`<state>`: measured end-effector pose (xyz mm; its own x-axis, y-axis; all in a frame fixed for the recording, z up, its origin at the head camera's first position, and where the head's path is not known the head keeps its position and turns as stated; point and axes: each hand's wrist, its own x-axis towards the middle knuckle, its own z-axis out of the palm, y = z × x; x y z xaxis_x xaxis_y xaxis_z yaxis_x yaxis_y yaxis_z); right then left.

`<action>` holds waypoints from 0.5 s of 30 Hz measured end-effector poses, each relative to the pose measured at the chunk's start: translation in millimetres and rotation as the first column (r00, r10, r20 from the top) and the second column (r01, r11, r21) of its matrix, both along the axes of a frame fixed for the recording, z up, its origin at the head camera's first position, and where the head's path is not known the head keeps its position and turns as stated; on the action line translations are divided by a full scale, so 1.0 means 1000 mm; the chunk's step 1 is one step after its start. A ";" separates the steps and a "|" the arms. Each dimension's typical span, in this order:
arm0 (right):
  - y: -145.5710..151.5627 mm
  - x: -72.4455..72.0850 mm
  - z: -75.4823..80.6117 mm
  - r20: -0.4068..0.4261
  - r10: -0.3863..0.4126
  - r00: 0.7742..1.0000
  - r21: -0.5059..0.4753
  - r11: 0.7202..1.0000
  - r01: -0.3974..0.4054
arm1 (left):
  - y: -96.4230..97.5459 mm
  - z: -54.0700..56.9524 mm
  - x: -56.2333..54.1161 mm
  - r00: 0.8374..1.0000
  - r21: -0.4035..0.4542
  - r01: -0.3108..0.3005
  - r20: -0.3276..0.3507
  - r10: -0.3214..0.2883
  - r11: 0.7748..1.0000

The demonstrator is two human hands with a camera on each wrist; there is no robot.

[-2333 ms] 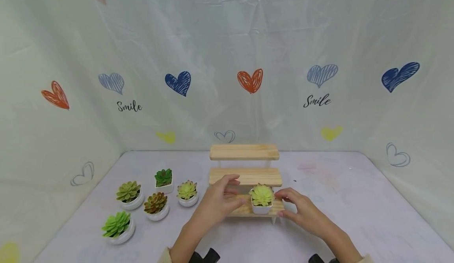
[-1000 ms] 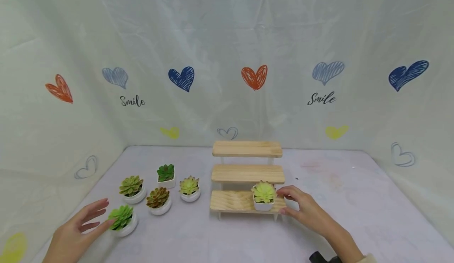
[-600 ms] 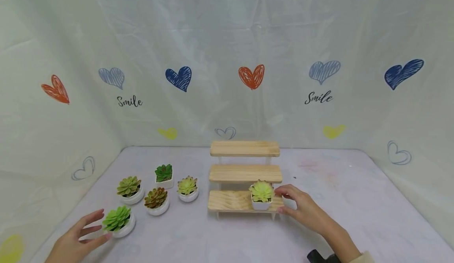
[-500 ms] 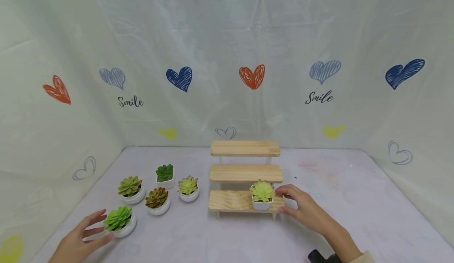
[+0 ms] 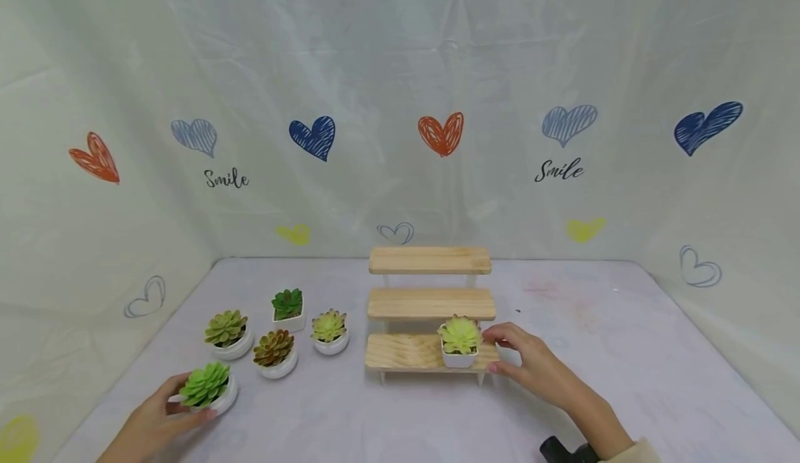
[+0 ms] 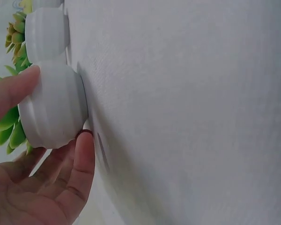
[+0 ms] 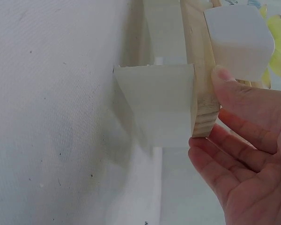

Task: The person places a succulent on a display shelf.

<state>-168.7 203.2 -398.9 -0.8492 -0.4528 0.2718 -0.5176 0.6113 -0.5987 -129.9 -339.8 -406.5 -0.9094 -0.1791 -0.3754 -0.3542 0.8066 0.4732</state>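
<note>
At the front left of the table, my left hand (image 5: 156, 418) grips the white round pot (image 6: 54, 105) of a bright green succulent (image 5: 205, 384), thumb on one side and fingers on the other. The pot sits at the tabletop. My right hand (image 5: 534, 366) holds the right end of the lowest step of a three-step wooden stand (image 5: 400, 353), thumb at its edge and fingers behind. Right beside that thumb, a yellow-green succulent (image 5: 460, 337) in a white square pot (image 7: 241, 40) stands on this step.
Several more potted succulents stand left of the stand: an olive one (image 5: 226, 329), a reddish-brown one (image 5: 273, 348), a dark green one (image 5: 287, 303) and a pale green one (image 5: 329, 325). A heart-printed curtain (image 5: 375, 67) hangs behind the table (image 5: 562, 310).
My left hand has left the stand, moved to the front left and taken hold of the bright green succulent's pot. The right hand has stayed at the stand's right end.
</note>
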 end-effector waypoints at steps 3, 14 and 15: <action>0.000 0.000 0.001 -0.004 0.003 1.000 -0.001 1.000 -0.003 | 0.002 0.002 0.000 1.000 -0.011 0.016 -0.010 -0.017 1.000; 0.000 -0.001 -0.001 0.020 0.000 1.000 -0.009 1.000 0.000 | 0.004 0.006 0.001 0.995 -0.050 0.079 -0.057 -0.082 0.996; 0.000 -0.001 -0.001 0.021 0.001 1.000 -0.008 1.000 -0.001 | 0.005 0.006 0.001 0.994 -0.054 0.083 -0.061 -0.087 0.995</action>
